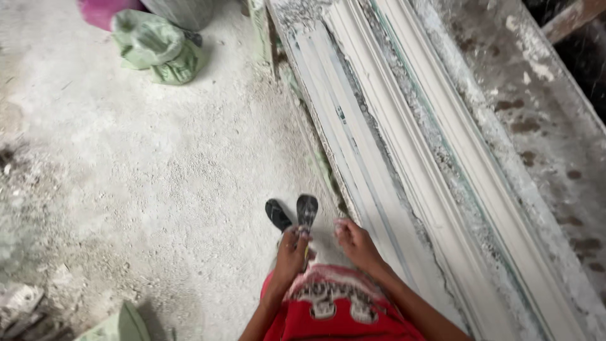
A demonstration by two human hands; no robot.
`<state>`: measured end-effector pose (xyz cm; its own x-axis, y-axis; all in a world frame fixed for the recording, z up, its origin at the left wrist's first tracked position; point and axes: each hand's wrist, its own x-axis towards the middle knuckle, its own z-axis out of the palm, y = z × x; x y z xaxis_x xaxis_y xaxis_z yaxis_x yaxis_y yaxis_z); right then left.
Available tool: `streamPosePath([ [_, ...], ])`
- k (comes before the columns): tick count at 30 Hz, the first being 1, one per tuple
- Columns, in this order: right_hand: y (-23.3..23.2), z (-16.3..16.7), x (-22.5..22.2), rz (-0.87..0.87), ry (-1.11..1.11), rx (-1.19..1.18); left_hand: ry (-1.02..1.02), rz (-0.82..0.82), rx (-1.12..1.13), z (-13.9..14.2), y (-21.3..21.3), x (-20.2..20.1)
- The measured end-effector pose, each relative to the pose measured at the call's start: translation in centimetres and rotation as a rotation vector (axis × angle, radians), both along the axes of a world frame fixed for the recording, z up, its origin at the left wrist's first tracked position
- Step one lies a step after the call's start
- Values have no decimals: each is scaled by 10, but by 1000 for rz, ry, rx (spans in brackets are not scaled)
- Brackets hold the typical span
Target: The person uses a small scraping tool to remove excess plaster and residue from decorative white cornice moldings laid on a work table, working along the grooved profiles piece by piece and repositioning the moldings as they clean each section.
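My left hand [290, 254] is held in front of my waist with its fingers curled, just above the hem of my red shirt [341, 309]. Something small may sit between the fingers, but I cannot make it out. Beside it, my right hand [355, 243] is closed in a loose fist, its fingertips dusted white, close to the near edge of the long white plaster moulding [404, 145]. Neither hand touches the moulding. My feet in dark sandals [307, 209] stand on the dusty floor just past the hands.
The moulding lies on a long, plaster-crusted bench [536, 126] that runs diagonally along the right. A green sack [158, 47] and a pink bundle [101, 11] lie at the top left. Rubble [22, 303] sits at the bottom left on the white-dusted floor [158, 177].
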<state>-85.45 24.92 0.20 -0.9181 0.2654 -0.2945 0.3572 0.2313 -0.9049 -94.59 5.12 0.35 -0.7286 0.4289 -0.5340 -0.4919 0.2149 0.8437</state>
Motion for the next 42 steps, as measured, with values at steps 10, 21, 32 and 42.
streamPosePath([
  [10, -9, 58, -159, 2, 27, 9, 192, -482, -53, 62, 66, -215],
  [21, 40, 97, -232, -402, -204, -22, 166, -585, 141, 70, 164, -261],
  [32, 111, 98, -267, -435, -218, 257, 457, -712, 247, 86, 218, -333],
  [42, 152, 121, -330, -665, -369, 205, 326, -1251, 151, 69, 295, -426],
])
